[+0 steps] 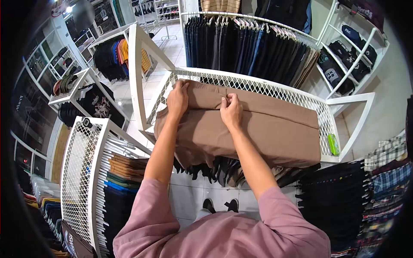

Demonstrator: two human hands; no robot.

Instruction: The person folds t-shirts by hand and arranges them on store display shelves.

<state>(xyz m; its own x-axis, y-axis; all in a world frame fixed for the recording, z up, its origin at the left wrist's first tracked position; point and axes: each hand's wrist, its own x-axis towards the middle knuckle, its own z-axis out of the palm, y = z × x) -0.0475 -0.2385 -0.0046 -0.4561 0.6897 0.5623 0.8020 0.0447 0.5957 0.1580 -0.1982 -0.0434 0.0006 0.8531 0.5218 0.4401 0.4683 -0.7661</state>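
Observation:
A pair of brown trousers (pixel 275 124) lies spread across the mesh top of a white metal rack (pixel 269 84), its legs running to the right. My left hand (pixel 177 99) is closed on the cloth at the far left end, thumb and fingers pinching the upper edge. To its right, my right hand (pixel 232 110) pinches the same cloth near the lengthwise seam, fingers bent together. Part of the fabric hangs in folds over the near edge of the rack, below my left forearm.
Dark clothes hang under the rack. A bright green item (pixel 333 145) lies at the mesh's right end. Behind stands a rail of hanging jeans (pixel 223 45). A second mesh-topped rack (pixel 79 172) stands at left, and checked shirts (pixel 389 176) hang at right.

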